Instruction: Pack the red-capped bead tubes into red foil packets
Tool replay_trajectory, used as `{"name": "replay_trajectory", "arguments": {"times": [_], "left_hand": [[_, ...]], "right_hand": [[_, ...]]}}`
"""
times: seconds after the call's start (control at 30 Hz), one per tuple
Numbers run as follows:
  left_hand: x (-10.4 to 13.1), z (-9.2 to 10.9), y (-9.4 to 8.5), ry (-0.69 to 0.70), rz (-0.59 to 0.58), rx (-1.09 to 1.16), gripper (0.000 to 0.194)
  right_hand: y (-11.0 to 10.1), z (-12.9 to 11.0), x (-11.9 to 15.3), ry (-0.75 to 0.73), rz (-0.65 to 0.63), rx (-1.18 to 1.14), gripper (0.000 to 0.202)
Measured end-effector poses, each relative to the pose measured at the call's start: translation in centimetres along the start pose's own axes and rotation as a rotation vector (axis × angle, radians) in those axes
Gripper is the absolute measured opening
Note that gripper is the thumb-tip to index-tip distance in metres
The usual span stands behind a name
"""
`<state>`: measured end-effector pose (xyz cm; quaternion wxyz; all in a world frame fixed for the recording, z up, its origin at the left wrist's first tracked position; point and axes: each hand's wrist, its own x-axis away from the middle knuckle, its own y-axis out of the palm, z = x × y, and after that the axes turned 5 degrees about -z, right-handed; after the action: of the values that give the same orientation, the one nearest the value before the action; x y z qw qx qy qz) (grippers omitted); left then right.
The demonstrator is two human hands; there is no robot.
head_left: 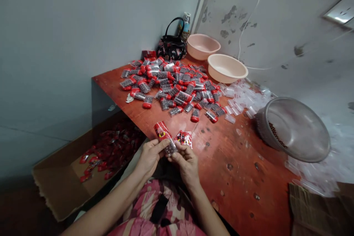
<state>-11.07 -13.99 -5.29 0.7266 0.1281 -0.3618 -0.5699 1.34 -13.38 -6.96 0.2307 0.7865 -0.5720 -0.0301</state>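
Above the near edge of the reddish wooden surface [238,162], the left hand [149,156] pinches a small clear red-capped tube [167,141], slanting up-left, while the right hand [186,161] grips its lower end plus a red foil sachet [186,138].

Two pink basins [203,46], one metal bowl [293,129], one cardboard box [55,180], one handbag [172,46].

Red-capped clear packet [166,141], tilted, handheld
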Motion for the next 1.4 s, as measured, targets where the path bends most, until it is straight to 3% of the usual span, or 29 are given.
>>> {"name": "replay_trajectory", "arguments": {"times": [0.27, 0.43, 0.6, 0.73, 0.83, 0.93, 1.0, 1.07, 1.23, 1.33, 1.4], "left_hand": [[0.6, -0.1, -0.3, 0.041, -0.054, 0.173, 0.019], [0.7, -0.7, -0.4, 0.066, -0.003, 0.142, 0.015], [1.5, -1.6, -0.5, 0.033, 0.01, 0.139, 0.018], [2.1, -1.1, -1.6, 0.021, 0.019, 0.196, 0.018], [2.3, 0.1, -3.8, 0.115, 0.141, 0.313, 0.026], [2.4, 1.0, -5.8, 0.209, 0.339, 0.34, 0.031], [2.3, 0.8, -5.9, 0.189, 0.368, 0.205, 0.032], [1.8, 0.3, -4.6, 0.201, 0.272, -0.094, 0.034], [-1.6, -2.0, 0.4, 0.623, -0.159, -1.141, 0.037], [-3.8, -3.3, 1.5, 0.728, -0.202, -1.52, 0.036], [-4.6, -4.0, 1.4, 0.751, -0.198, -1.637, 0.031]], "right_hand": [[0.6, 0.5, 0.2, -0.017, 0.043, 0.077, 0.026], [1.0, 0.7, 0.6, -0.116, 0.067, 0.216, 0.024], [1.1, 0.5, -0.7, -0.064, 0.039, 0.172, 0.023], [2.4, 0.2, -1.7, -0.027, -0.015, 0.195, 0.023], [3.0, -0.3, -1.8, 0.003, -0.078, 0.148, 0.026], [1.4, -1.4, -1.8, -0.051, -0.005, 0.157, 0.02], [-0.7, -2.4, -1.8, -0.097, 0.082, 0.202, 0.016], [-2.8, -3.2, -1.8, -0.119, 0.149, 0.246, 0.016], [-5.3, -3.6, -1.4, -0.105, 0.193, 0.302, 0.017], [-5.5, -3.3, -1.0, -0.093, 0.17, 0.32, 0.017], [-5.7, -3.3, -1.0, -0.095, 0.172, 0.341, 0.018]]}}
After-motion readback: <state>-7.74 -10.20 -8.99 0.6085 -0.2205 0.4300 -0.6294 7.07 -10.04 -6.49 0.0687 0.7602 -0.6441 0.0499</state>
